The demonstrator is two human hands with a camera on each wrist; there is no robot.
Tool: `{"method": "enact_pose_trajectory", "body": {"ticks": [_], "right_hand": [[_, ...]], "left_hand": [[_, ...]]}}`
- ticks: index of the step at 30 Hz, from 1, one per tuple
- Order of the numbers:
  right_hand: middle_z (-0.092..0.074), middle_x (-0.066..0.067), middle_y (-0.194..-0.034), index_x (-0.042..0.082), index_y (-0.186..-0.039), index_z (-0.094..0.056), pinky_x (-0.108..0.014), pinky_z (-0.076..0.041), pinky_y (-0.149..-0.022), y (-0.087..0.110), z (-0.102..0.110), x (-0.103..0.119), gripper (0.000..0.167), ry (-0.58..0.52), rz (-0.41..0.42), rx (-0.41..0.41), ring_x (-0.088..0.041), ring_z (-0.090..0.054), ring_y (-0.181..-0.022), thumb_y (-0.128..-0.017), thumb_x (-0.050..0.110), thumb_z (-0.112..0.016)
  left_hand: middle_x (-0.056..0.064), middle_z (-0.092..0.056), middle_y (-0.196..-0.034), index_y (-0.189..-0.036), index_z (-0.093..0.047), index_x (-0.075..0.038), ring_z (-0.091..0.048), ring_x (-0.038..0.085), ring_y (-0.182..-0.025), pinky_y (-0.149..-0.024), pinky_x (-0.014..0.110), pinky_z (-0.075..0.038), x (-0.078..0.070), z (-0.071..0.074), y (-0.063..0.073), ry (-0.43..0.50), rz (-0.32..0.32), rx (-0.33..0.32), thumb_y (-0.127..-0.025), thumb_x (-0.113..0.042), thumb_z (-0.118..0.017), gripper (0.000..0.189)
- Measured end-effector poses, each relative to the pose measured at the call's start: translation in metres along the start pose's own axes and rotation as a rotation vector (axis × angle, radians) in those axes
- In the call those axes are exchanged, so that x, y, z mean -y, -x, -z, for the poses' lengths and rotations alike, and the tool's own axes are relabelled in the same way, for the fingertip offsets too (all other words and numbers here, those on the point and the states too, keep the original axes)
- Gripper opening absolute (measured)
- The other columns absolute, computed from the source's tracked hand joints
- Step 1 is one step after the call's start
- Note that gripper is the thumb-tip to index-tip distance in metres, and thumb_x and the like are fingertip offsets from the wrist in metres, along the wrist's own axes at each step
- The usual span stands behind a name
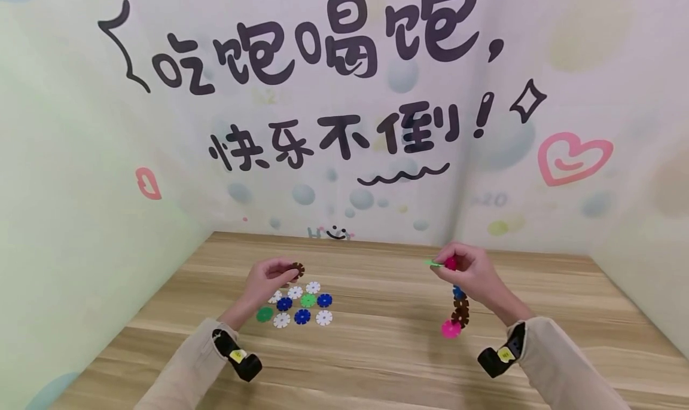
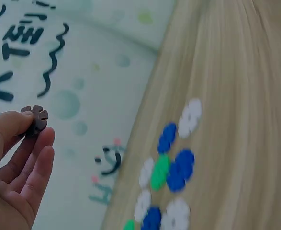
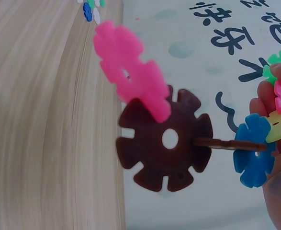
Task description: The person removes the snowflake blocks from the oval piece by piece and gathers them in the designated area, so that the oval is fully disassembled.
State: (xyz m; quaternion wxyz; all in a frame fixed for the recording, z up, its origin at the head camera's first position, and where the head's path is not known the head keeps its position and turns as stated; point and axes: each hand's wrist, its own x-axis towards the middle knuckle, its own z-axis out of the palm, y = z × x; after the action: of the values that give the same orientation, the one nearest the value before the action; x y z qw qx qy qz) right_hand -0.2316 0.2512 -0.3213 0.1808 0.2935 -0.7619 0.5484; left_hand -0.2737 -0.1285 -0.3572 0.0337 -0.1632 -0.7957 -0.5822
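holding one disc chain [image 3: 187, 148], right hand [image 1: 471, 271]

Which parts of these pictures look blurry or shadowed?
Left wrist view: discs on the table look blurred; right wrist view: the pink disc looks softer than the brown disc joined to it; head view: faint shadow beside the disc chain.

A lettered white backdrop [image 1: 334, 102] rises behind the wood-grained tabletop [image 1: 377, 362].

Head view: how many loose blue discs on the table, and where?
3: the left blue disc; the near blue disc, between white discs; the right blue disc, beside the light green disc. The left hand might hide more.
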Motion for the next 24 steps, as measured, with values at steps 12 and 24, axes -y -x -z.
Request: {"method": "enact_pose_trajectory", "body": {"ticks": [12,24], "right_hand": [[-0.057,-0.001,-0.072,-0.002,-0.077,-0.06,-0.02,-0.037,-0.043,-0.001,-0.008,0.005,0.013,-0.018,0.04,0.03,-0.006,-0.041,-0.055,-0.073,-0.014,-0.062],[-0.055,0.0,-0.071,-0.001,-0.077,-0.059,-0.021,-0.036,-0.042,-0.002,-0.011,0.006,0.014,-0.016,0.028,0.035,-0.007,-0.04,-0.055,-0.073,-0.014,-0.062]], "left_hand": [[0.015,-0.061,-0.092,-0.099,-0.06,0.005,-0.059,0.025,-0.08,-0.067,0.031,-0.052,0.054,0.037,0.003,-0.218,0.093,-0.094,-0.085,-0.01,-0.059,0.02],[0.016,-0.06,-0.094,-0.1,-0.06,0.005,-0.056,0.023,-0.083,-0.07,0.031,-0.048,0.078,0.048,-0.008,-0.362,0.163,-0.128,-0.086,-0.008,-0.057,0.02]]}}
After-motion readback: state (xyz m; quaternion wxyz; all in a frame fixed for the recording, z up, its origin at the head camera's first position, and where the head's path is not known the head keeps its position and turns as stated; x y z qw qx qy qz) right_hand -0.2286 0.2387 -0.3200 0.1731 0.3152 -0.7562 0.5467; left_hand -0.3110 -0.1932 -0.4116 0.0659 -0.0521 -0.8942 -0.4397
